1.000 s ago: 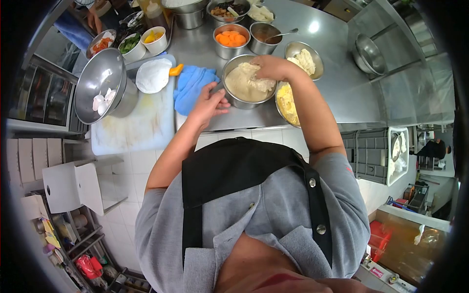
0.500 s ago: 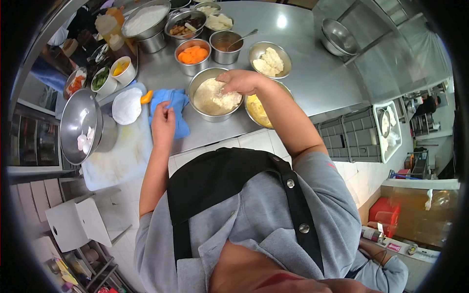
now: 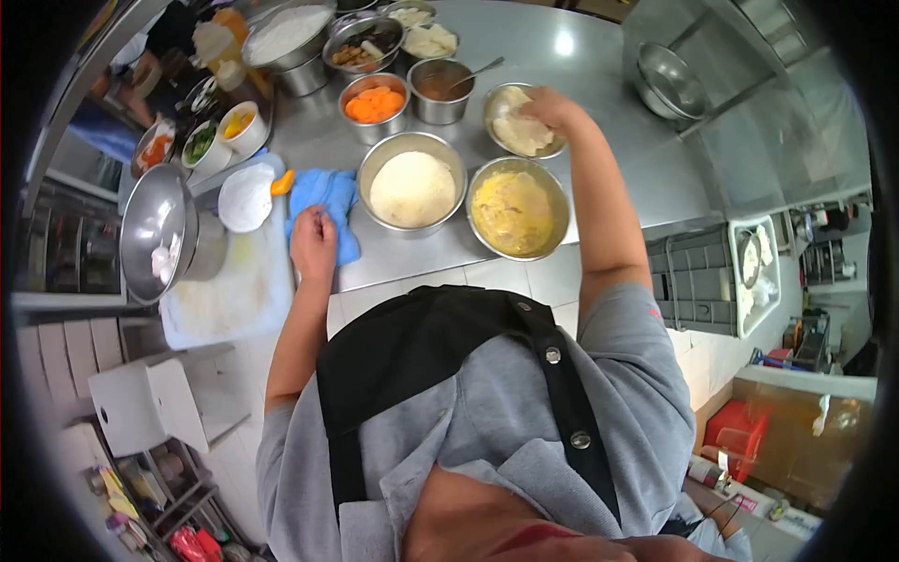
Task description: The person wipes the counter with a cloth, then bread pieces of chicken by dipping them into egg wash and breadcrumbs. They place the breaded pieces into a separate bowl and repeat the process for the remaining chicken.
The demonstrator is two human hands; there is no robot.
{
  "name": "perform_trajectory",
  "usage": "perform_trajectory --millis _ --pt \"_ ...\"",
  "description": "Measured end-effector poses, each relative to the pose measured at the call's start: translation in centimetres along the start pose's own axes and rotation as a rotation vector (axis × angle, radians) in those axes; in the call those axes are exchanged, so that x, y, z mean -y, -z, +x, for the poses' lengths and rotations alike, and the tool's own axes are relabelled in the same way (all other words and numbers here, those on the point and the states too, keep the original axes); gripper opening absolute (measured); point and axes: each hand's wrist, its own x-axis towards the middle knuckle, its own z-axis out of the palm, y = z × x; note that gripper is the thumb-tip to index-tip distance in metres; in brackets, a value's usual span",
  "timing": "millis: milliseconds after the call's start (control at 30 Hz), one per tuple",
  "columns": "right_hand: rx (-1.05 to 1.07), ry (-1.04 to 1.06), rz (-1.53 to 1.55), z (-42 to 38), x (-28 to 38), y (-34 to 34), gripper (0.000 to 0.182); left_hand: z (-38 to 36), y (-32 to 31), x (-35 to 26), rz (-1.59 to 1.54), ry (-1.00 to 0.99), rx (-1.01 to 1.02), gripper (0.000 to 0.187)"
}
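Observation:
My right hand (image 3: 554,110) reaches over the steel bowl of crumb-coated pieces (image 3: 522,136), its fingers bent down at the upper end of a flat, pale coated piece. The fingertips are partly hidden. Nearer to me, a steel bowl (image 3: 461,199) holds pale breadcrumbs (image 3: 412,190) with a smoothed surface. To its right, pale pieces sit in yellow egg-like liquid (image 3: 511,211) in another steel bowl. My left hand (image 3: 315,242) rests by the crumpled blue cloth (image 3: 328,192), its fingers curled closed and nothing visible in them.
Behind the crumbs stand tins of orange slices (image 3: 375,104) and brown sauce with a spoon (image 3: 442,92). On the left are a cutting board (image 3: 229,304), a white disc with an orange handle (image 3: 247,198) and a tilted steel bowl (image 3: 154,229). A grey crate (image 3: 695,272) stands right.
My right hand has moved from the crumb bowl to the bowl of coated pieces, uncovering the crumbs and the yellow liquid. My left hand stays curled beside the cloth.

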Motion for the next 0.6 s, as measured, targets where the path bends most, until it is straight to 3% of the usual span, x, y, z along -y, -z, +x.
perform_trajectory --millis 100,200,267,333,433,500,567,600 --pt "0.087 0.04 -0.424 2.3 -1.7 -0.7 0.065 0.4 0.5 -0.6 -0.113 0.08 -0.056 0.019" --pt "0.03 0.132 -0.644 4.2 -3.6 -2.4 0.057 1.8 1.7 -3.9 -0.37 0.059 -0.148 0.021" --pt "-0.131 0.131 -0.696 3.7 -3.1 -3.3 0.051 3.3 3.8 -8.0 -0.238 -0.24 -0.096 0.018" --pt "-0.285 0.058 -0.751 0.2 1.1 -2.2 0.049 4.8 4.8 -11.2 -0.173 -0.372 -0.089 0.014" --pt "-0.163 0.5 -0.411 -2.4 3.8 -2.7 0.05 5.4 5.5 -13.4 -0.253 -0.407 -0.128 0.01" --pt "0.241 0.532 -0.066 -6.1 7.9 -4.9 0.049 5.3 5.6 -13.4 -0.325 -0.366 -0.149 0.009" --pt "0.256 0.792 -0.287 -7.8 8.8 -9.2 0.049 3.9 5.3 -12.6 -0.357 -0.31 -0.144 0.009" --pt "0.365 0.734 -0.395 -8.0 9.3 -11.5 0.051 3.2 5.2 -12.1 -0.352 -0.31 -0.119 0.009"
